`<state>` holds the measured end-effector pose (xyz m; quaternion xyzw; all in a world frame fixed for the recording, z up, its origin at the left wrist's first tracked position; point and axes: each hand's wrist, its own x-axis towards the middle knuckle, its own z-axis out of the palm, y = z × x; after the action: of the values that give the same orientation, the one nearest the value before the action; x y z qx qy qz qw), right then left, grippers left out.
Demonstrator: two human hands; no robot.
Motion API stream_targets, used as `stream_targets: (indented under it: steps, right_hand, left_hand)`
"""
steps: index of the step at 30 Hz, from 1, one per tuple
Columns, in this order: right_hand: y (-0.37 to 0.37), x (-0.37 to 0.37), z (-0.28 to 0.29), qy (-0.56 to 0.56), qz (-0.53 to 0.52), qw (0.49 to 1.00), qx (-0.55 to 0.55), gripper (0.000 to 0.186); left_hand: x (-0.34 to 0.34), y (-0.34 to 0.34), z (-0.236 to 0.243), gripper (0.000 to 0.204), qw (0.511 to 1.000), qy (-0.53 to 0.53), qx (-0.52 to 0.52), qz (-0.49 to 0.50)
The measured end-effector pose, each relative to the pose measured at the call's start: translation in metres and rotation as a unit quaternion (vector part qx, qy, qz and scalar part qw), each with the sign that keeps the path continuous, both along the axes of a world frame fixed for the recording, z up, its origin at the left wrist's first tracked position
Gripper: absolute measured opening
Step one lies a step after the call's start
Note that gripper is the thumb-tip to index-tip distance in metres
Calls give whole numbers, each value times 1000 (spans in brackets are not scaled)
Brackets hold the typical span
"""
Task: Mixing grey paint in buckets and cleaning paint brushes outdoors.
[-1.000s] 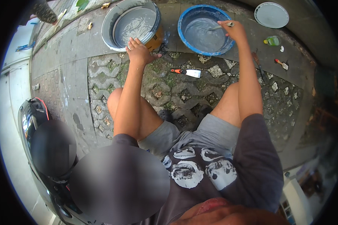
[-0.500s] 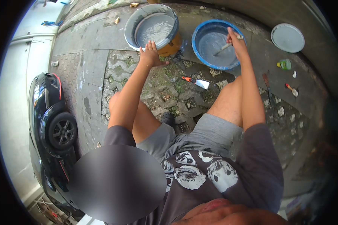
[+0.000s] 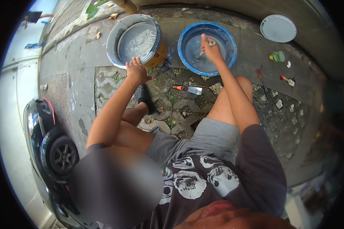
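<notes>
My left hand [image 3: 136,70] has its fingers spread at the near rim of a yellow bucket [image 3: 156,56], which has a grey coated top and pale grey wet contents; whether it touches the rim I cannot tell. My right hand [image 3: 211,50] grips a pale stick [image 3: 200,55] dipped into grey liquid in a blue basin [image 3: 232,49]. An orange and black putty knife [image 3: 187,89] lies on the pavers below the basin.
A white lid [image 3: 278,28], a green bottle [image 3: 277,57], a brush [image 3: 288,80] and a long rusty tool [image 3: 264,82] lie right. A dark car [image 3: 40,133] stands left; another person [image 3: 34,17] is far upper left. My left shoe [image 3: 144,100] is below the bucket.
My right hand and stick have moved left within the basin. My left leg has shifted, bringing that foot forward under the bucket. The view has shifted as well.
</notes>
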<state>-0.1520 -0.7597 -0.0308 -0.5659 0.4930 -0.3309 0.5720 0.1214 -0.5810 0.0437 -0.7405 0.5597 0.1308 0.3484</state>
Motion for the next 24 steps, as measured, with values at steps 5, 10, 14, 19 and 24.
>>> stream_targets:
  steps: [5, 10, 14, 19, 24]
  right_hand:
    - [17, -24, 44, 304, 133, 939, -86, 50]
    - [27, -65, 59, 270, 178, 943, 84, 42]
    - [31, -63, 53, 188, 146, 970, -41, 37]
    - [31, -59, 59, 324, 113, 931, -123, 32]
    - [44, -48, 43, 204, 156, 966, 25, 32]
  left_hand:
    - [-7, -17, 9, 97, 980, -75, 176, -55]
    - [-71, -78, 74, 91, 950, -59, 302, -55]
    - [-63, -73, 64, 95, 983, 123, -22, -133]
    - [10, -68, 24, 102, 963, 176, -122, -161]
    - [27, -26, -1, 107, 960, 181, -98, -189]
